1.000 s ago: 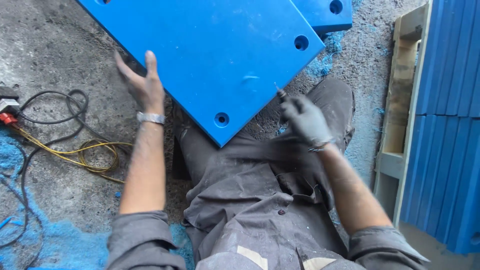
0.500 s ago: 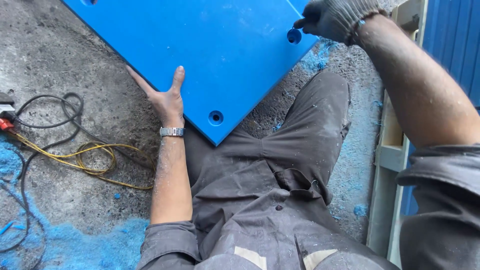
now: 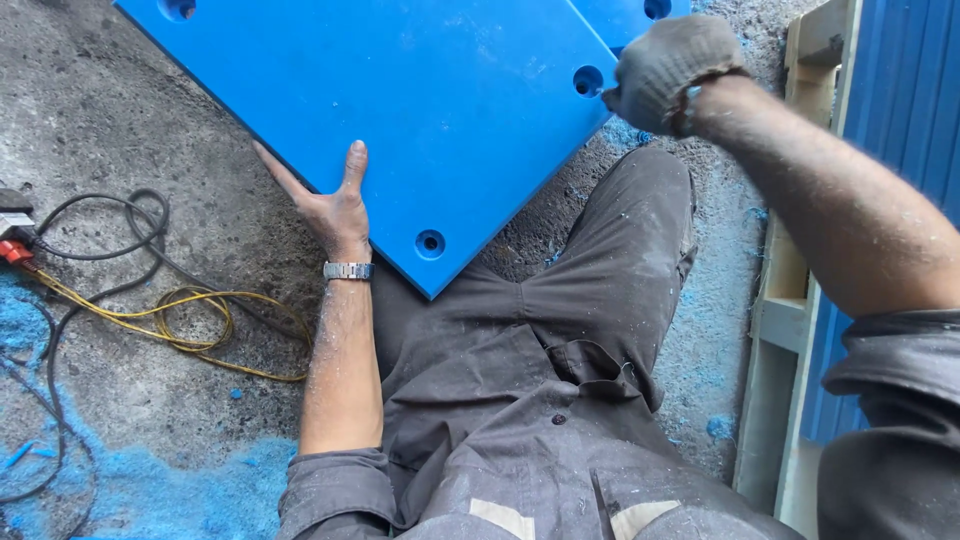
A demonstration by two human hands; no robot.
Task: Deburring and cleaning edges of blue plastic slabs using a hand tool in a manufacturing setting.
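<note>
A large blue plastic slab [image 3: 430, 90] with countersunk holes lies on the concrete floor in front of my legs. My bare left hand [image 3: 335, 205], a metal watch [image 3: 348, 270] on its wrist, rests flat with fingers spread on the slab's near left edge, close to a corner hole [image 3: 430, 242]. My gloved right hand [image 3: 665, 70] is a closed fist over the slab's right corner, next to another hole [image 3: 588, 80]. It grips a small tool, mostly hidden inside the glove.
A second blue slab [image 3: 620, 15] lies behind the first. Black and yellow cables [image 3: 190, 310] coil on the floor at left, running to a power tool at the edge [image 3: 12, 235]. Blue shavings [image 3: 120, 490] cover the lower left. A wooden frame [image 3: 790, 300] and blue corrugated panels [image 3: 910, 150] stand at right.
My right hand has risen from the slab's near right edge to its far right corner. My left hand has slid a little along the left edge.
</note>
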